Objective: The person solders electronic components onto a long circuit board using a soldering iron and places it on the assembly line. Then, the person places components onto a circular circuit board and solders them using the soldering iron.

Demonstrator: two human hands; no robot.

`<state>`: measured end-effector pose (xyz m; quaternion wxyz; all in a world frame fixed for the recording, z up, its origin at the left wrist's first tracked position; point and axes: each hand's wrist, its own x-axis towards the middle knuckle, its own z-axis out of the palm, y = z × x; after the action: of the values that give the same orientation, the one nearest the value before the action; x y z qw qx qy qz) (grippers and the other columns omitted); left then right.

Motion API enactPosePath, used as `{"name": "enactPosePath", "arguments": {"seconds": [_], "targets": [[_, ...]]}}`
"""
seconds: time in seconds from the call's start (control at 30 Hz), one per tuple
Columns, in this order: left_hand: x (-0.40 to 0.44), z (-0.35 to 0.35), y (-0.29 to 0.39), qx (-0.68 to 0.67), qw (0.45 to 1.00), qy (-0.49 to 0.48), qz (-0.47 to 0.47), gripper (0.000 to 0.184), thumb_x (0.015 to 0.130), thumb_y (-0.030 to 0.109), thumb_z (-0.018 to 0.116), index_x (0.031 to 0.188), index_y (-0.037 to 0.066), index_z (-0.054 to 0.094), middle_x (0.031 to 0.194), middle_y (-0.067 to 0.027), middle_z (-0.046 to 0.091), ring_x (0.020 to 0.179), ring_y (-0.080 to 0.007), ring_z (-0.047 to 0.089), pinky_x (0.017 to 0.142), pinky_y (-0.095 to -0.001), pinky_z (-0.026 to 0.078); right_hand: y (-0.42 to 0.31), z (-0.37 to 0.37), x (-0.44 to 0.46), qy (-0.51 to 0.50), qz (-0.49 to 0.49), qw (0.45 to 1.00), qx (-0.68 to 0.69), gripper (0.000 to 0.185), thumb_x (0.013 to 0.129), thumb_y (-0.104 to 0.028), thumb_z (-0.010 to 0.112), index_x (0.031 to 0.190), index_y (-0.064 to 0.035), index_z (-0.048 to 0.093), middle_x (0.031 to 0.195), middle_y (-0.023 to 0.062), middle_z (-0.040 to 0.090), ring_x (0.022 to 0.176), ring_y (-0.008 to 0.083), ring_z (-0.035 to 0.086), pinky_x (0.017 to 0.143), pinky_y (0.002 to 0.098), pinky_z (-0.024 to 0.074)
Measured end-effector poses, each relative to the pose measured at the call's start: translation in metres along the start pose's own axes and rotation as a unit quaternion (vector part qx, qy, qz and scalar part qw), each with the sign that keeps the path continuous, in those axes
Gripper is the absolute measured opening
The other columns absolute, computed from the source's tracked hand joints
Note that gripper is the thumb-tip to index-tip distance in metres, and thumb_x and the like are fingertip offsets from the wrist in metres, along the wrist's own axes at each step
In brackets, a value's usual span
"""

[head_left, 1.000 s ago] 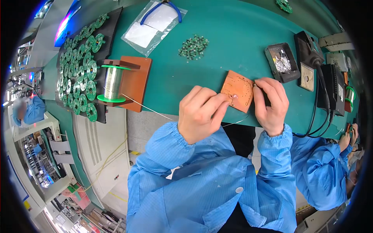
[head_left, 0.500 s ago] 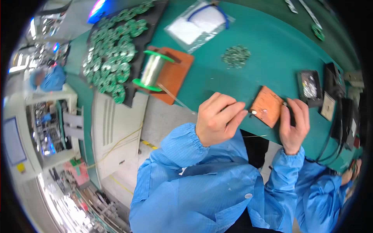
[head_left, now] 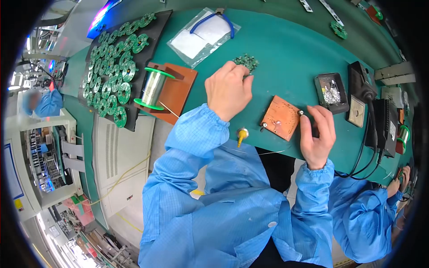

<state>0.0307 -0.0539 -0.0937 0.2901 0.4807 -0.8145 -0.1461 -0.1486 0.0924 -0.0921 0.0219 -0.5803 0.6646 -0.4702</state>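
Note:
My left hand [head_left: 229, 91] reaches over the bench to the pile of small green pieces [head_left: 246, 61], its thumb apart from the bent fingers. Some fingertips are hidden, and nothing shows in its grip. The orange square board [head_left: 281, 118] lies on the green mat [head_left: 277, 76], with a small post [head_left: 301, 112] at its right corner and another post [head_left: 264, 125] at its left. Beside the right post is my right hand [head_left: 318, 136], thumb and fingers apart; whether a fingertip touches the post I cannot tell. A thin wire [head_left: 271, 152] shows near the bench edge.
A solder wire spool [head_left: 154, 89] stands at left on a brown base [head_left: 178, 87]. Ring-shaped green circuit boards [head_left: 124, 93] cover a dark sheet. Blue-handled pliers [head_left: 230, 26] lie on a plastic bag [head_left: 190, 44]. A black tray [head_left: 331, 91] holds metal parts. A co-worker's sleeve [head_left: 364, 219] is at right.
My left hand has left the orange board's left post and moved to the green pile. My right hand stays by the right post. The whole view has shifted.

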Motion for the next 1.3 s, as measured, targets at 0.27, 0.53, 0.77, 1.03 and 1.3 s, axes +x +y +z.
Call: {"name": "enactPosePath", "arguments": {"seconds": [0.27, 0.53, 0.77, 1.03, 1.3], "targets": [[0.012, -0.002, 0.000, 0.018, 0.997, -0.078, 0.023, 0.009, 0.077, 0.012, 0.065, 0.080, 0.005, 0.062, 0.081, -0.0103, 0.061, 0.072, -0.0301, 0.062, 0.061, -0.0421, 0.048, 0.002, 0.000, -0.001, 0.000, -0.003, 1.000, 0.005, 0.023, 0.077, 0.003, 0.066, 0.099, -0.0009, 0.065, 0.099, 0.0087, 0.060, 0.065, 0.0107, 0.050, 0.054, 0.0222, 0.0393], [-0.030, -0.038, 0.046, -0.400, 0.909, -0.113, -0.024, 0.008, 0.082, -0.003, 0.060, 0.090, 0.001, 0.059, 0.079, -0.0066, 0.058, 0.069, -0.0150, 0.058, 0.059, -0.0270, 0.045, -0.016, -0.012, -0.010, 0.071, 0.046, 0.990, 0.113, 0.022, 0.075, 0.008, 0.061, 0.096, 0.0039, 0.063, 0.099, 0.0137, 0.060, 0.073, 0.0139, 0.052, 0.062, 0.0234, 0.0423], [-0.076, -0.046, 0.063, -0.584, 0.798, -0.144, 0.032, 0.007, 0.088, -0.005, 0.054, 0.094, -0.005, 0.058, 0.090, -0.0125, 0.058, 0.070, -0.0123, 0.054, 0.059, -0.0248, 0.045, -0.066, -0.017, -0.024, -0.044, 0.007, 0.959, 0.280, 0.030, 0.068, 0.007, 0.067, 0.097, 0.0042, 0.063, 0.094, 0.0184, 0.061, 0.084, 0.0253, 0.062, 0.073, 0.0326, 0.0503], [-0.103, -0.039, 0.064, -0.706, 0.693, -0.123, -0.073, 0.010, 0.083, -0.007, 0.062, 0.093, -0.005, 0.061, 0.096, -0.0123, 0.058, 0.083, -0.0136, 0.056, 0.071, -0.0240, 0.047, -0.074, -0.016, -0.035, -0.052, 0.017, 0.967, 0.248, 0.022, 0.069, 0.002, 0.069, 0.091, 0.0037, 0.065, 0.089, 0.0184, 0.061, 0.078, 0.0243, 0.061, 0.068, 0.0314, 0.0502], [-0.117, -0.032, 0.058, -0.695, 0.711, -0.090, -0.062, 0.013, 0.077, -0.002, 0.071, 0.088, -0.001, 0.064, 0.091, -0.0117, 0.058, 0.080, -0.0142, 0.053, 0.070, -0.0259, 0.044, -0.078, -0.014, -0.036, -0.100, 0.014, 0.972, 0.213, 0.017, 0.074, 0.005, 0.068, 0.090, 0.0017, 0.062, 0.087, 0.0150, 0.061, 0.071, 0.0190, 0.060, 0.060, 0.0277, 0.0493]]}}
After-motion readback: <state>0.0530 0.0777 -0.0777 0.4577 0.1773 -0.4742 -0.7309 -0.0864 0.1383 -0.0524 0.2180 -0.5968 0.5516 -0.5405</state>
